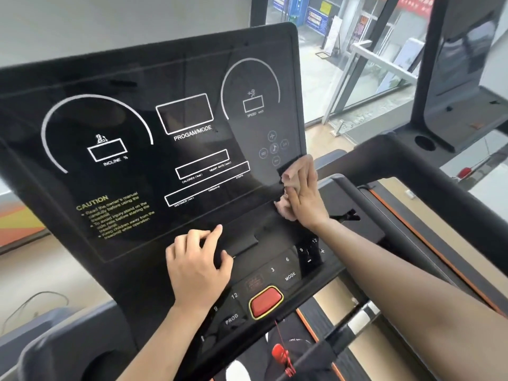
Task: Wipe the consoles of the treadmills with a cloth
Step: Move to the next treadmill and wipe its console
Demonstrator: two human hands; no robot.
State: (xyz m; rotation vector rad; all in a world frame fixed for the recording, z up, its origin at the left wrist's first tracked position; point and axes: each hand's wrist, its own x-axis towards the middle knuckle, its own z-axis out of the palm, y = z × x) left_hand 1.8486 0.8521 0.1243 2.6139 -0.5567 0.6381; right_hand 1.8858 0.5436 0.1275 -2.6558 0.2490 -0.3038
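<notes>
From the head view, your right hand (305,196) lies with its fingers straight, pressing the pinkish cloth (284,211) against the lower right corner of the console (137,188). It is hard up against the panel's right edge and just above the ledge. Beyond that edge the dark handrail (412,166) runs close by. To the left, the whole glossy face lies open. Your left hand (196,265) rests on the ledge below the panel, fingers loosely bent, holding nothing.

The panel reads "INCLINE %" under the left arc, "PROGAM/MODE" in the middle and "SPEED" under the right arc. Lower down are "CALORIES", "HEART RATE", "DISTANCE" and "STEPS", with a yellow "CAUTION" block at lower left. On the key strip you can read 3, 6, 9, 12, "MODE" and "PROG" around the red stop button (265,301). A red safety clip (280,356) hangs below it. A second treadmill console (464,64) stands well apart to the right.
</notes>
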